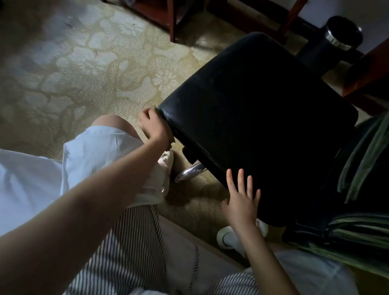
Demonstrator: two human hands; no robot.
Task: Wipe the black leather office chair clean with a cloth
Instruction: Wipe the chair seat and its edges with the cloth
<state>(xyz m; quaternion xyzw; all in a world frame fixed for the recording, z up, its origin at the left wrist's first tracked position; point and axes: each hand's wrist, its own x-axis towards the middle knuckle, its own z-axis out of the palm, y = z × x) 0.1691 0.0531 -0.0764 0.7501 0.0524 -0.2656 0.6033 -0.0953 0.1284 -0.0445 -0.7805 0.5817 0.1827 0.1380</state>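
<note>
Where patterned beige carpet (81, 77) covers the dim room, the black leather chair (256, 118) stands right of centre, near red wooden legs (172, 16) and a chrome-rimmed bin (343, 35). The left hand (153, 127) grips its corner, and the right hand (242, 199) rests flat on it, fingers spread.

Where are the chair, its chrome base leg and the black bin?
chair (256, 118), head view, middle of the leather surface.
chrome base leg (188, 172), head view, shiny rounded end.
black bin (345, 28), head view, dark top above metal band.
</note>
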